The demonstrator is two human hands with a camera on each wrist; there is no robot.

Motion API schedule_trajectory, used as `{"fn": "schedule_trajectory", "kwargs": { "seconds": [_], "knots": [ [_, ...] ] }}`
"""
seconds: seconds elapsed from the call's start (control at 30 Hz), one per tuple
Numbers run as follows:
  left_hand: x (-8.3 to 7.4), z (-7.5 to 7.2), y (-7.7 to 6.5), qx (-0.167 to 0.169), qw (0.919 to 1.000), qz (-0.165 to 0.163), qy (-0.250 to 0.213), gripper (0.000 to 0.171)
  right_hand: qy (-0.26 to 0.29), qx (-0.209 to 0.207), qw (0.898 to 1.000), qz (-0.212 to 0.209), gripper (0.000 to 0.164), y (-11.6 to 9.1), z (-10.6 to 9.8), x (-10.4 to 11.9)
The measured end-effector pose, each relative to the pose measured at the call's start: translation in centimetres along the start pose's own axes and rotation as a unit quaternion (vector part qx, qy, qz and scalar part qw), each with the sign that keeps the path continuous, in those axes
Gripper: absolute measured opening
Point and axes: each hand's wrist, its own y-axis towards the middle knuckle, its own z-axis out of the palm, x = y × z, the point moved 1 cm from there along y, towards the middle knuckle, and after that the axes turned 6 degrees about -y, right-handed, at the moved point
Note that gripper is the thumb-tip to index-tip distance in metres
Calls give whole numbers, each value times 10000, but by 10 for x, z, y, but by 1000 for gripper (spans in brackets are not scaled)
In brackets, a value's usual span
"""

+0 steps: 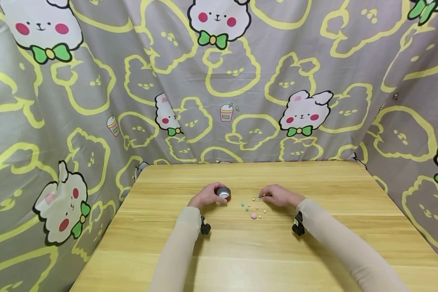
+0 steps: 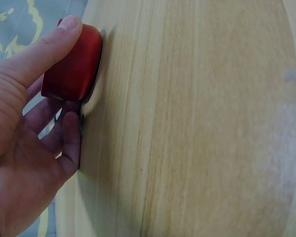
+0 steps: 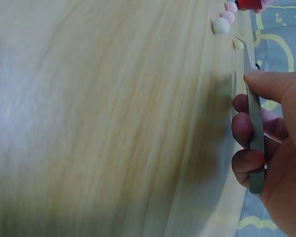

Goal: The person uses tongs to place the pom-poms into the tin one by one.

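Note:
My left hand (image 1: pixel 207 195) grips a small round metal bowl (image 1: pixel 224 194), red outside and silvery inside, with the thumb over its near side; in the left wrist view its red wall (image 2: pixel 78 69) shows close by the wooden table. My right hand (image 1: pixel 280 195) holds slim metal tweezers (image 3: pixel 256 131) along its curled fingers, thumb pressed on one arm. At the tweezers' tip is a small yellow ball (image 1: pixel 253 199); I cannot tell whether the tips pinch it. Between the hands lie a larger pink ball (image 1: pixel 254 215), a teal ball (image 1: pixel 242 205) and several other small pastel balls.
The light wooden table (image 1: pixel 241 255) reaches back to a grey curtain (image 1: pixel 241 138) with yellow outlines and white cartoon animals, which also hangs at both sides. Black wrist cameras sit on the left wrist (image 1: pixel 205 226) and right wrist (image 1: pixel 298 225).

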Motion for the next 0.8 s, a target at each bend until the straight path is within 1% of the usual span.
{"fn": "schedule_trajectory", "kwargs": {
  "seconds": [0.47,0.57,0.73,0.8],
  "knots": [
    [-1,0,-1,17,10000,47,-63,52,16,-115,9999,-121,15,-3,-1,-2],
    [-1,1,-1,11,10000,26,-80,52,94,-166,9998,4,16,-3,-2,-1],
    [-2,2,-1,4,10000,37,-82,52,398,-211,9987,232,19,1,-8,3],
    [-2,1,-1,4,9999,64,-104,52,468,-241,9983,238,20,4,-11,6]
  ]
}}
